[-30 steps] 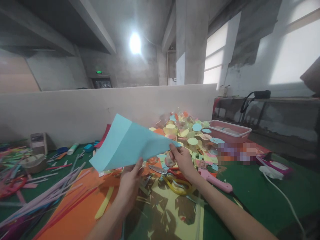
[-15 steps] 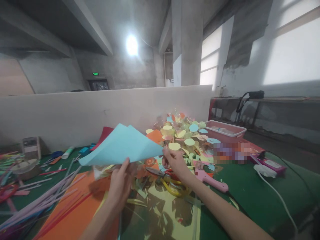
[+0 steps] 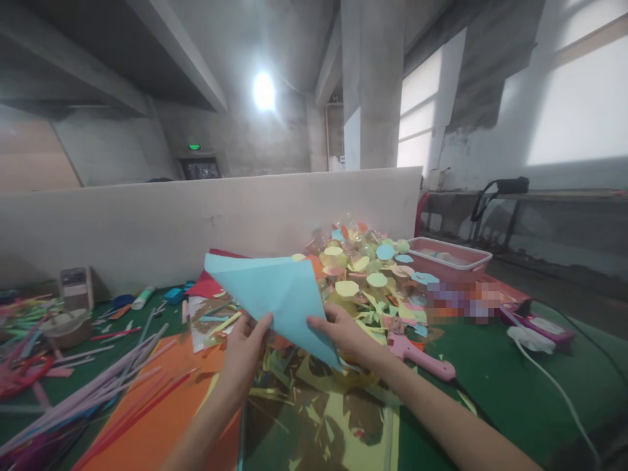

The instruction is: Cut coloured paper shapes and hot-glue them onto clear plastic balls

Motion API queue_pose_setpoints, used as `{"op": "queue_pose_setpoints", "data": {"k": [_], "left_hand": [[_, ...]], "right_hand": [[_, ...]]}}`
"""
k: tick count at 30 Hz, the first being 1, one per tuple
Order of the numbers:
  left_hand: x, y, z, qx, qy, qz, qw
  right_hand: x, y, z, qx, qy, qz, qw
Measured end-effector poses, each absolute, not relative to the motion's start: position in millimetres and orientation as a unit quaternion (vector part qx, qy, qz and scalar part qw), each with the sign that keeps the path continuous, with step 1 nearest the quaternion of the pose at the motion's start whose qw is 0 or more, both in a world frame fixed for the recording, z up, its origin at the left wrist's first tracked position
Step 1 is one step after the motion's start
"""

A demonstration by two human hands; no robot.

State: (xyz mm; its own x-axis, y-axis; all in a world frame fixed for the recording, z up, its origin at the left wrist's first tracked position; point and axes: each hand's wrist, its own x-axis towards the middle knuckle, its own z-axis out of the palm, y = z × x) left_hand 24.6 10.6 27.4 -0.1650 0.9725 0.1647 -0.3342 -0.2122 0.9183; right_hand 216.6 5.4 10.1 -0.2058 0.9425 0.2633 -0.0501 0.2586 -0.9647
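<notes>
Both my hands hold a light blue sheet of paper (image 3: 275,294) folded over into a triangle, raised above the green table. My left hand (image 3: 245,350) grips its lower left edge with the thumb on top. My right hand (image 3: 341,333) pinches the right edge, fingers closed on the paper. Under the sheet lie yellow paper with cut-out holes (image 3: 338,412) and an orange sheet (image 3: 147,412).
A heap of coloured paper circles (image 3: 363,261) lies beyond my hands, with a pink tray (image 3: 454,255) to its right. A pink glue gun (image 3: 422,356) rests by my right forearm. Paper strips (image 3: 83,386) spread at the left. A white partition (image 3: 196,216) runs behind.
The blue sheet has been folded and turned down towards me. My right hand has shifted from its far corner to the right edge, and the sheet now hides the scissors.
</notes>
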Motion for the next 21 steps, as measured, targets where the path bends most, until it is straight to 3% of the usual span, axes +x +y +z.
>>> {"op": "queue_pose_setpoints", "data": {"k": [13, 21], "left_hand": [[29, 3, 46, 0.343, 0.378, 0.712, 0.483], [29, 3, 41, 0.355, 0.459, 0.687, 0.438]], "right_hand": [[208, -12, 14, -0.379, -0.65, 0.445, 0.486], [206, -6, 8, -0.413, -0.638, 0.432, 0.486]]}}
